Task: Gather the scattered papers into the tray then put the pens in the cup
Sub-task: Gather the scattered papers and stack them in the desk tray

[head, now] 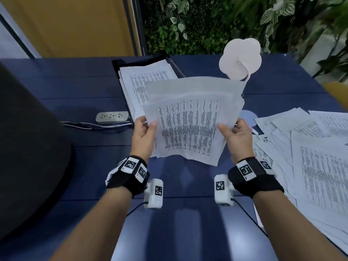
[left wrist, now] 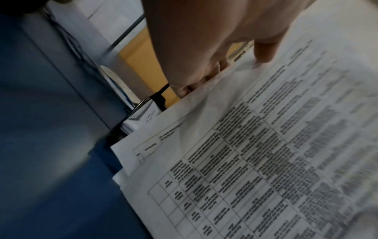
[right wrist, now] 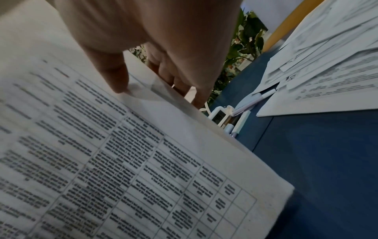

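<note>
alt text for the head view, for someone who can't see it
Both hands, left hand and right hand, hold a sheaf of papers above a blue table, before a black tray holding papers; more papers lie scattered right.

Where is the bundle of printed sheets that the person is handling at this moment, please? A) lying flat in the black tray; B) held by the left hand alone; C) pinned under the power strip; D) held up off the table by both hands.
D: the left hand and the right hand each pinch a side edge of the bundle of printed sheets, which is lifted clear of the blue table, in front of the black tray.
</note>
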Available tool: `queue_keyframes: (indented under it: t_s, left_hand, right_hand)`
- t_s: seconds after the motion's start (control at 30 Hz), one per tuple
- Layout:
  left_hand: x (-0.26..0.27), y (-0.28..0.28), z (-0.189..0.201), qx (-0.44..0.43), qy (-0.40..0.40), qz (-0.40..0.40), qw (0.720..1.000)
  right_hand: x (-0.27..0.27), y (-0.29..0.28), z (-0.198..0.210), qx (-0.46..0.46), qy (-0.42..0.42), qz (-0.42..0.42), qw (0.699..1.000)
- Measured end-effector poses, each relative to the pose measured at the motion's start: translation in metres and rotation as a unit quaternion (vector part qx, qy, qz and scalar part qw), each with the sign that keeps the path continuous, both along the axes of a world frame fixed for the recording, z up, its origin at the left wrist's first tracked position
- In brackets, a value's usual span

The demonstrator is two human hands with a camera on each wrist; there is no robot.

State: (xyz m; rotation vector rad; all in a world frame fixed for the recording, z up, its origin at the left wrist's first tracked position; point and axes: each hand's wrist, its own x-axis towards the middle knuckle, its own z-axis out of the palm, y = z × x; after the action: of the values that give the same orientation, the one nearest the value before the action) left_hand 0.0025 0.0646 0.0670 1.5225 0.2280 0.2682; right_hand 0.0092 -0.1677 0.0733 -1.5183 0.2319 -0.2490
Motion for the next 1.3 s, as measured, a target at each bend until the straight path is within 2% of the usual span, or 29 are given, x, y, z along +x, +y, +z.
queue_keyframes:
  t_s: [0.13,0.27,0.47,0.67,0.9,1.0,1.23,1.3]
  left_hand:
    - [0.004,0.002,-0.004,-0.062,0.029,-0.024,0.997]
    - [0.004,-0.014,0.000,-0.041,0.061,-0.048,0.996]
    - [0.007,-0.026,0.007,-0.013,0.045,-0.014,0.999]
    - [0.013,-0.017,0.008,-0.004,0.014,0.026,1.000]
    - [0.013,-0.025,0.020,-0.030,0.012,-0.025,0.999]
    - [0.017,-0.027,0.023,-0.043,-0.008,-0.011,0.999]
    - [0.022,-0.020,0.020,-0.016,0.012,-0.022,1.000]
    - [0.022,-0.018,0.023,-0.024,0.006,-0.008,1.000]
  right_hand:
    - [0.004,0.002,0.001,0.031,0.024,0.018,0.999]
    - [0.008,0.015,0.001,-0.003,0.022,0.032,0.999]
    - [0.009,0.022,0.009,-0.034,-0.034,0.014,0.999]
    - [0.009,0.019,0.007,-0.051,-0.026,-0.002,0.998]
    - [0.012,0.027,0.015,-0.045,-0.054,0.002,0.998]
    - [0.014,0.028,0.019,-0.028,-0.080,-0.007,0.996]
    - [0.016,0.019,0.006,-0.026,-0.023,0.015,0.999]
    - [0.017,0.014,-0.002,-0.071,0.023,0.030,0.997]
